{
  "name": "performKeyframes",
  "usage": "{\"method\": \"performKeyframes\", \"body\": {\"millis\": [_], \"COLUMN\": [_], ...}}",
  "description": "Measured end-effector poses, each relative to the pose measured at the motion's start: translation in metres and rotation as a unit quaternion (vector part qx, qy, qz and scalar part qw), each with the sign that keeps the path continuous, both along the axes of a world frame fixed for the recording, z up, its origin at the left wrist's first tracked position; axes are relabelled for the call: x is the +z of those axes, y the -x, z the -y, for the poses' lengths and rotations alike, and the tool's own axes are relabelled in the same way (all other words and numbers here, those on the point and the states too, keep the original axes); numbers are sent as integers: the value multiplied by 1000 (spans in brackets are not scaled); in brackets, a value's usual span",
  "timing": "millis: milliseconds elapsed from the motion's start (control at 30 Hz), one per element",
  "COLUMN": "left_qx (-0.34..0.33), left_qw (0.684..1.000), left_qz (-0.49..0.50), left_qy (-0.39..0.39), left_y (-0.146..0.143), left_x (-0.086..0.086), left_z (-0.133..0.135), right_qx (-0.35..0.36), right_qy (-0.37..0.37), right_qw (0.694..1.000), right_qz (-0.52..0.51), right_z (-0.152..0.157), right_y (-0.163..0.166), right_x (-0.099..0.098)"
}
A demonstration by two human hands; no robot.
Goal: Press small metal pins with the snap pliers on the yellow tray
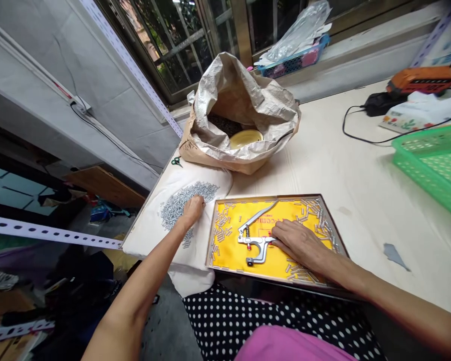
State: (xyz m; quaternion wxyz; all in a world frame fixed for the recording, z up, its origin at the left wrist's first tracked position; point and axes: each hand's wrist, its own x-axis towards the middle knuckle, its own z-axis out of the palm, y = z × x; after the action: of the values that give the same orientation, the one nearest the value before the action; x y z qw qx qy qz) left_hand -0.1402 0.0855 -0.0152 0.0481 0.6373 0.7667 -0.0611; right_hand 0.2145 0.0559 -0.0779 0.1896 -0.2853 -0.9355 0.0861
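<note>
My left hand (193, 209) reaches to a heap of small silver metal pieces (184, 200) lying on a white cloth (165, 235). Its fingers are curled together on the heap; what they pinch is hidden. My right hand (296, 241) lies in a shallow tray with a yellow bottom (233, 250), fingers stretched flat and touching the handle of silver hand pliers (253, 234). More small silver pieces are strewn along the tray's left, top and right sides.
A crumpled paper sack (240, 110) with dark contents and a yellow bowl (246, 138) stands behind the tray. Small green scissors (176, 161) lie beside it. A green plastic basket (436, 160) sits right. A black cable (361, 133), an orange device (421, 80) and a tissue pack are far right.
</note>
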Motion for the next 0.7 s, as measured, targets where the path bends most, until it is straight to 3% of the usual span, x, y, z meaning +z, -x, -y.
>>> {"method": "performKeyframes", "body": {"millis": [233, 367, 467, 600, 700], "left_qx": [-9, 12, 42, 120, 199], "left_qw": [998, 996, 986, 877, 813], "left_qz": [50, 76, 145, 463, 548], "left_qy": [-22, -54, -75, -43, -3], "left_y": [-5, -12, -36, -91, -124], "left_x": [1, 14, 26, 29, 17], "left_z": [4, 7, 27, 83, 120], "right_qx": [-7, -6, 0, 19, 33], "right_qy": [-5, 6, 9, -25, -64], "right_qw": [1000, 1000, 1000, 999, 997], "right_qz": [-7, 1, 3, -13, -20], "right_z": [1, 1, 3, 7, 10], "right_y": [1, 0, -1, -4, -5], "right_x": [1, 6, 10, 16, 21]}}
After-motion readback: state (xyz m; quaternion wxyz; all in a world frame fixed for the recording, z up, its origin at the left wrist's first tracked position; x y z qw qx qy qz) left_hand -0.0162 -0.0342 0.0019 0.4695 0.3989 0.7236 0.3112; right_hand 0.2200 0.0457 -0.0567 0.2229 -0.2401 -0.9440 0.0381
